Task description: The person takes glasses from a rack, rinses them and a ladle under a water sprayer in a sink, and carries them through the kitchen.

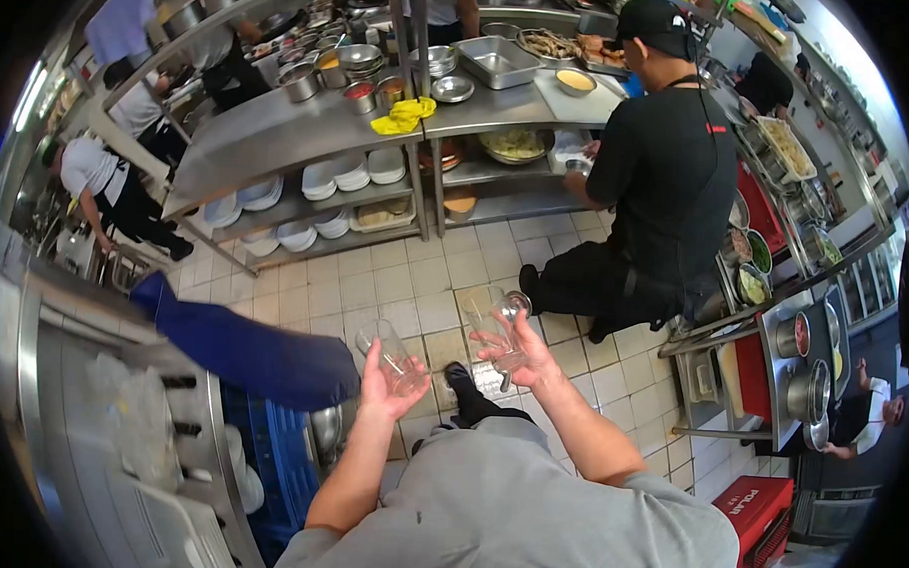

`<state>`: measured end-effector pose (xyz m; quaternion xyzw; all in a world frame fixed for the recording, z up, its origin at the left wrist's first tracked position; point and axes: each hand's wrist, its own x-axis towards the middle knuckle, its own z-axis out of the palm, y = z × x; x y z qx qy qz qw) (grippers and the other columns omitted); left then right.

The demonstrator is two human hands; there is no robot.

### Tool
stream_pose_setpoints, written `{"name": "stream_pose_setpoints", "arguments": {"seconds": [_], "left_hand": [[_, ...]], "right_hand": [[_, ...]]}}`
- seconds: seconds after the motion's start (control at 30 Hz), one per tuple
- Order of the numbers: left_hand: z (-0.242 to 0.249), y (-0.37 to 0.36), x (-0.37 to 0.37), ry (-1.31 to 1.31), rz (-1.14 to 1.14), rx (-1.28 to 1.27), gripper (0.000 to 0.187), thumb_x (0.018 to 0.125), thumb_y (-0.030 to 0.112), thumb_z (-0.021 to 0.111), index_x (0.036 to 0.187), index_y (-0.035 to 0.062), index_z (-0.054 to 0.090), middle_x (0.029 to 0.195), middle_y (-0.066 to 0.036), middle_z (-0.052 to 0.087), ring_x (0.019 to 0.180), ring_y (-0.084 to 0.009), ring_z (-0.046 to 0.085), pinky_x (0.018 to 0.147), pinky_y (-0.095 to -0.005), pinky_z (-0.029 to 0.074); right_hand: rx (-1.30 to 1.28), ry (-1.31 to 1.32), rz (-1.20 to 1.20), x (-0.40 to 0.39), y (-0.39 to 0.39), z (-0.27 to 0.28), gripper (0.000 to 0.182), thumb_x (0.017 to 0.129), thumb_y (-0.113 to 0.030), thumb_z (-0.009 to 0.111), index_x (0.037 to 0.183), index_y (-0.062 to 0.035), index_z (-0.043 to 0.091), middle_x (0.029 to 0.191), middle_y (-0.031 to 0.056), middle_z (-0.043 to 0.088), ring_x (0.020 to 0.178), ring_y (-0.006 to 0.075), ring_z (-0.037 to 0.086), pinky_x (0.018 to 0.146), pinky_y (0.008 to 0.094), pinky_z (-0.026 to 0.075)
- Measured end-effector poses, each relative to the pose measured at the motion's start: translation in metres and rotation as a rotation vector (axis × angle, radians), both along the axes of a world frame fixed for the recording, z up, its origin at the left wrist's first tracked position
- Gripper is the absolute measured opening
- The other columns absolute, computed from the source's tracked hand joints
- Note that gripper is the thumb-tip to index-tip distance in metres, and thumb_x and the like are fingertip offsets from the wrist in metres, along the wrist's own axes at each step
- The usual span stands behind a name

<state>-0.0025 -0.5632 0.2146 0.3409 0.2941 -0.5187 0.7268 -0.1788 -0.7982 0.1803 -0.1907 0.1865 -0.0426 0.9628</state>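
My left hand [389,392] is closed around a clear drinking glass [380,344], which tilts with its rim away from me. Level with it on the right, my right hand [532,360] grips a second clear glass [488,310], also tilted. A shiny metal utensil [517,302] with a rounded end shows beside that glass, at the same hand; its exact kind is hard to make out. Both hands are in front of my body, above the tiled floor, and apart from each other.
A co-worker in black [669,171] bends at the steel counter [280,128] ahead. Stacked white plates [318,179] fill its lower shelves. A dark blue cloth-like piece [242,342] and a blue crate [268,458] are at left, a red crate [762,520] at right.
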Motion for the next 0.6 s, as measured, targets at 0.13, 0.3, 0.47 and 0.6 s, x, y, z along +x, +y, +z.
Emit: {"name": "stream_pose_setpoints", "arguments": {"seconds": [0.13,0.3,0.47,0.6], "left_hand": [[-0.015,-0.021,0.078,-0.128,-0.009,0.048,0.086,0.082,0.067,0.068,0.137,0.0092,0.038,0.102,-0.011,0.061,0.094,-0.0296,0.061,0.086,-0.0525,0.05],[0.015,-0.027,0.174,-0.214,0.252,-0.012,0.077,0.084,0.058,0.061,0.138,0.0072,0.037,0.118,-0.017,0.059,0.097,-0.037,0.059,0.091,-0.0596,0.047],[0.023,-0.011,0.286,-0.123,0.477,-0.019,0.07,0.084,0.057,0.06,0.13,0.0049,0.045,0.12,-0.019,0.061,0.104,-0.0418,0.06,0.095,-0.0638,0.045],[0.004,0.004,0.367,-0.157,0.395,-0.178,0.065,0.084,0.057,0.06,0.12,0.0034,0.051,0.114,-0.016,0.06,0.103,-0.0423,0.061,0.094,-0.0645,0.046]], "right_hand": [[-0.032,0.088,0.053,0.087,-0.038,-0.002,0.103,0.088,-0.068,0.06,0.16,-0.0163,0.009,0.137,0.0298,0.052,0.094,0.0333,0.07,0.087,0.0428,0.054],[-0.01,0.197,0.164,0.225,-0.058,-0.002,0.102,0.083,-0.068,0.067,0.156,-0.0142,0.022,0.129,0.0297,0.058,0.086,0.0318,0.069,0.083,0.0418,0.054],[0.08,0.193,0.377,0.373,-0.05,0.039,0.097,0.085,-0.069,0.064,0.153,-0.0105,0.028,0.125,0.0246,0.061,0.084,0.0315,0.068,0.072,0.0401,0.056],[0.035,0.12,0.424,0.464,-0.041,0.043,0.088,0.087,-0.071,0.06,0.143,-0.0061,0.042,0.125,0.02,0.062,0.087,0.0294,0.069,0.061,0.0371,0.058]]}}
